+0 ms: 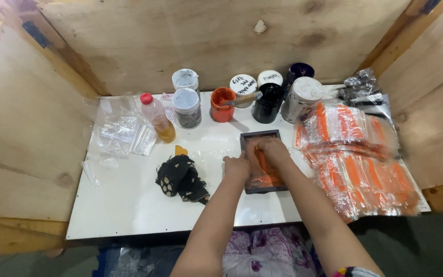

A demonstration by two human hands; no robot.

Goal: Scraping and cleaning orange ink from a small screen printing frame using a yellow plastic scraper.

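A small dark rectangular frame (260,135) with orange-stained mesh lies on the white table (129,205). My left hand (237,165) presses on the frame's left edge. My right hand (272,151) rests inside the frame, fingers curled on a small orange tool that it mostly hides. A clear plastic bag appears to lie under the frame. An open orange paint jar (222,104) with a stick across it stands just behind.
Piles of clear bags with orange prints (357,164) cover the right side. Several paint jars (186,106) and a red-capped bottle of amber liquid (158,118) line the back. Empty clear bags (121,134) lie left, a black patterned cloth (180,178) near the middle. Plywood walls enclose the table.
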